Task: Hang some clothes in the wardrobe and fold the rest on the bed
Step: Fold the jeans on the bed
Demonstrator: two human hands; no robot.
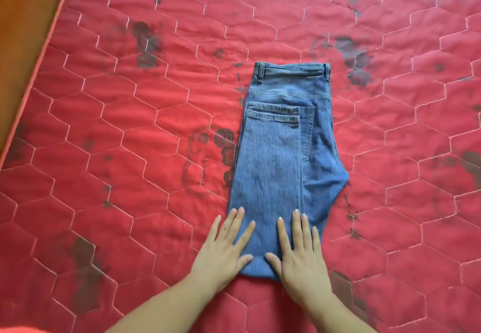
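At the far left a strip of wooden frame [23, 33] borders the bed [117, 113], red and quilted, a broad flat surface that suits folding; the left hand [223, 249] lies palm down at the near left corner of the jeans [276, 166], partly on denim and partly on the bed, its grip slack, fingers straight and spread, clamped on nothing; the jeans sit mid-bed, legs doubled back so the hem [273, 116] rests over the back pocket [308, 129] and the waistband [291, 68] points away; the right hand [299, 252] presses flat on the near fold, its grip apart as well, thumb turned toward the other thumb; both palms seem placed to flatten the crease so the fold holds; this reads as a folding step, nearly done for this garment
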